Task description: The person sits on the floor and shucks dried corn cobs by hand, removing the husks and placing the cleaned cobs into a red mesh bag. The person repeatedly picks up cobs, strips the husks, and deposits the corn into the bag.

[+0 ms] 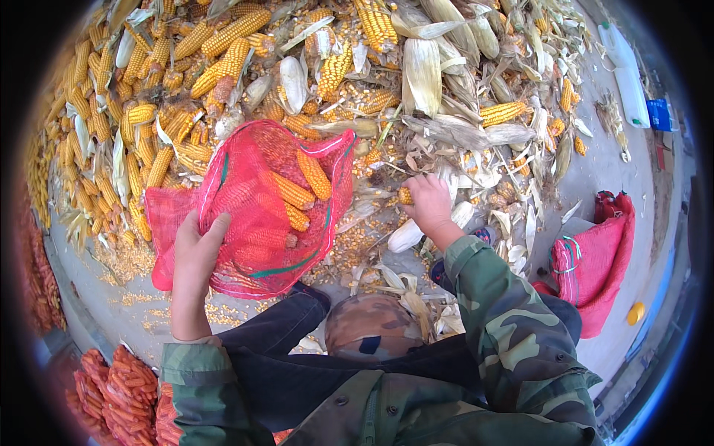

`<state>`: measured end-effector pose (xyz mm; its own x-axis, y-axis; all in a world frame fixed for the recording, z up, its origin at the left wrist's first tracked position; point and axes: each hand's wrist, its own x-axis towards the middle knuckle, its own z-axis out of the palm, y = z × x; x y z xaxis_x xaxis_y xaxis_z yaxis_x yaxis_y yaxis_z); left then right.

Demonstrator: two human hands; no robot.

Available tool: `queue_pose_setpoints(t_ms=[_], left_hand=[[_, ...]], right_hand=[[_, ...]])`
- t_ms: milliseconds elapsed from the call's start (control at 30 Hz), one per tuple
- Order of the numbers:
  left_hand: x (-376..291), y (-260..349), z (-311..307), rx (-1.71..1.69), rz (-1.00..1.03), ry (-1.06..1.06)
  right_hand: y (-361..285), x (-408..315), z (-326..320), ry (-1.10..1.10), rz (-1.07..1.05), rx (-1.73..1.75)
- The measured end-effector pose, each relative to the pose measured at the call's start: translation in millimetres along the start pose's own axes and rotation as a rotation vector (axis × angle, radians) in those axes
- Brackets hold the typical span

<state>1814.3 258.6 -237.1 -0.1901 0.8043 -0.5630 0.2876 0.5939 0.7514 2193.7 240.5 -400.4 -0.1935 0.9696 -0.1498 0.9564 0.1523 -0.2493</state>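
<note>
A red mesh bag point(268, 223) lies before me with its mouth spread wide, and several husked ears of corn point(294, 191) rest inside. My left hand point(195, 245) grips the bag's near left side, thumb towards the mouth, the fingertips partly hidden. To the right of the bag, my right hand point(432, 203) is closed around a corn cob point(405, 195), of which only a short yellow end shows past the fingers. Under that hand lie a pale husked-over ear point(405, 237) and loose dry husks.
A large heap of yellow corn point(162, 72) spreads ahead, mixed with dry husks point(422, 75) towards the right. Filled red mesh sacks point(131, 384) stand at lower left. A folded red woven sack point(597, 267) lies at right. Between my legs is a camouflage-covered cushion point(368, 329). Kernels litter the concrete.
</note>
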Motion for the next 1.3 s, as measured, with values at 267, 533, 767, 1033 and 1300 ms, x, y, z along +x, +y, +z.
queue_pose_setpoints(t_ms=[267, 533, 767, 1033, 1300], left_hand=[[0.2, -10.0, 3.8, 0.178, 0.232, 0.180], [-7.7, -2.2, -5.5, 0.439, 0.217, 0.190], [-16.8, 33.0, -9.2, 0.148, 0.182, 0.174], [-17.5, 58.8, -10.9, -0.420, -0.128, -0.020], [-25.9, 56.9, -5.4, -0.501, -0.128, 0.037]], right_hand=[[-90.1, 7.2, -101.1, 0.431, 0.347, 1.224], [-132.4, 73.6, -69.3, 0.089, 0.103, 0.922], [-107.8, 207.1, -30.1, -0.003, 0.146, 0.400], [-95.9, 202.0, -20.8, 0.225, 0.144, 0.651], [-62.9, 131.7, -111.5, 0.144, 0.332, 1.408]])
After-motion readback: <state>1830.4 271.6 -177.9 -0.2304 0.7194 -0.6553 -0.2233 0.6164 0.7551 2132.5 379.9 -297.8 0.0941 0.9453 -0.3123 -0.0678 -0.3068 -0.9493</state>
